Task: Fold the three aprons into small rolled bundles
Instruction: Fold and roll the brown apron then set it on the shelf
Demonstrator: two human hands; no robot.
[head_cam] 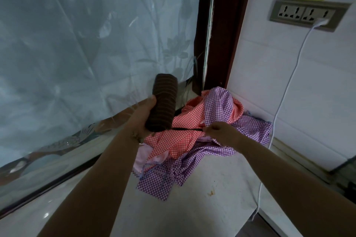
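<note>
Fingers of left hand (143, 121) curled round brown striped rolled apron (162, 105), thumb up along its near side, bundle raised and tilted toward the glass. Fingertips of right hand (219, 131) pressed together, pinching black strap (185, 129), drawn taut and level back to the bundle's lower end. Both forearms stretched forward from the bottom corners, converging over the heap. Below, red checked apron (189, 119) and purple checked apron (173, 171) crumpled together, unfolded, pushed into the far corner of pale marble ledge (192, 213). Hemmed in there: frosted floral glass panel (86, 44) along the left edge, dark door frame (225, 31) at the corner, white wall (289, 82) on the right. Bare ledge nearer the body. White cable (285, 90) hanging from wall socket strip (306, 14) just beside the heap's right edge.
</note>
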